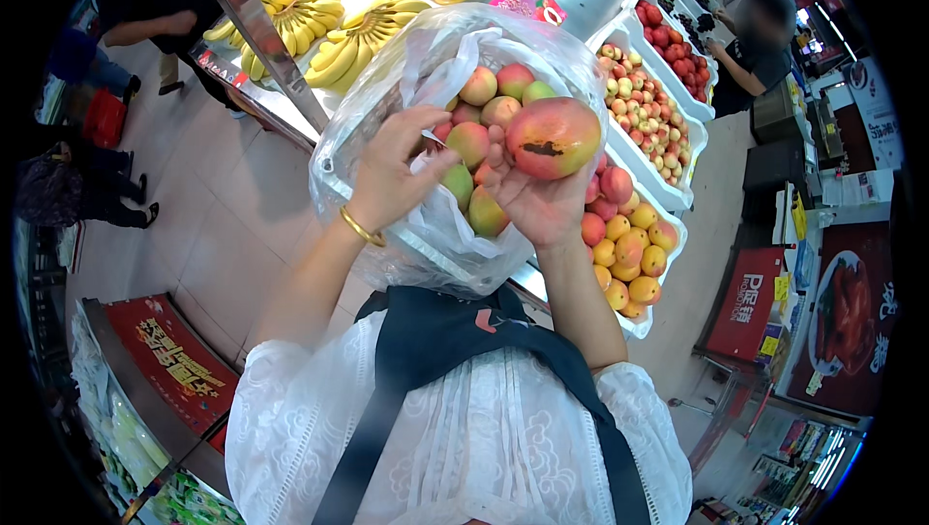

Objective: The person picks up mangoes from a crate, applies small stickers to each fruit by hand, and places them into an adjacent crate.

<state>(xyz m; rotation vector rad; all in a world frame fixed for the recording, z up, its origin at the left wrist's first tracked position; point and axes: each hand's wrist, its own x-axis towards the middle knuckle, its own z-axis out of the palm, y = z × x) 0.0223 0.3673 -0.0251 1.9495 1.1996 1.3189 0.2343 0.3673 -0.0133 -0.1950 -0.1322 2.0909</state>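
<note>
A large red-and-yellow mango [554, 137] with a dark blemish rests in my right hand [541, 198], held up over a plastic-lined crate [406, 238]. Several red and green mangoes [468, 142] lie in the crate among white liner and clear film. My left hand [403, 162], with a gold bangle at its wrist, is over the crate's left part, thumb and fingers apart near a small piece of white and red material [434, 139]. Whether the left fingers pinch that piece cannot be told.
Banana bunches [363, 35] lie on a lit stand beyond the crate. White foam boxes at right hold yellow mangoes [628, 248], small peach-coloured fruit [642, 111] and red fruit [671, 53]. A metal post [265, 39] rises at left. Other people stand at far left and upper right.
</note>
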